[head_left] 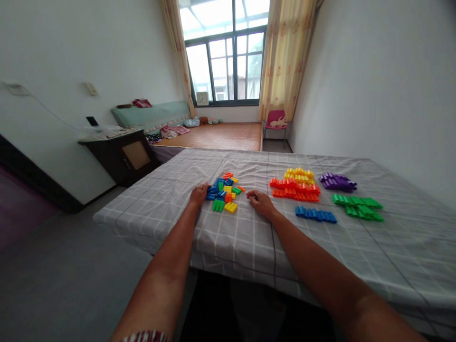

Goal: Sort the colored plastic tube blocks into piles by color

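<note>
My left hand (199,194) lies at the left edge of a loose pile of plastic building blocks, its fingers curled against a blue block (211,193). Blue, green, yellow and orange pieces are mixed in this pile, among them a green block (218,205) and a yellow block (231,207) at the near side. To the right of the pile, my right hand (261,203) rests on the cloth with fingers loosely bent and apart, and nothing visible in them. A small orange block (241,189) lies just beyond its fingertips.
On the right of the grey checked tablecloth (228,237) lie joined rows by colour: yellow rows (299,175), orange rows (295,190), purple rows (337,182), green rows (358,206) and a blue row (315,214). Behind are a bed (228,135), a pink chair (276,118) and a dark cabinet (121,154).
</note>
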Demonstrator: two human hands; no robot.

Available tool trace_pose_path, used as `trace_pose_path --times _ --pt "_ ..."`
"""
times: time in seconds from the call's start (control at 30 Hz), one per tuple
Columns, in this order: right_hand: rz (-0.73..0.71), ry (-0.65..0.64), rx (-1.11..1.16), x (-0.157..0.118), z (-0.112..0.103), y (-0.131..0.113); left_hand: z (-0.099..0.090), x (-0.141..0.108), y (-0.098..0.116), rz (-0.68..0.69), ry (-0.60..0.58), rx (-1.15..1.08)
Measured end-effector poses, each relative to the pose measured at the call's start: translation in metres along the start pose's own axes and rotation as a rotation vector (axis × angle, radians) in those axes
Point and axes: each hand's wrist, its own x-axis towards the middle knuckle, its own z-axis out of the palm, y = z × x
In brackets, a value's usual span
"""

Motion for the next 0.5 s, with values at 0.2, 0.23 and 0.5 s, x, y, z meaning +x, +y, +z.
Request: trace_pose_path --times 0.2,0.23,0.5 --pt "0.017 0.000 0.037 -0.003 -0.002 0.000 -0.013 0.023 0.009 0.022 -0.182 0.228" --pt "0.024 -0.005 0.055 -0.003 -0.002 -0.001 -0.014 0.030 0.011 0.035 -0.196 0.256" --pt "0.079 -0.021 0.146 -0.005 -0.003 -0.005 0.011 0.051 0.015 0.122 -0.144 0.099"
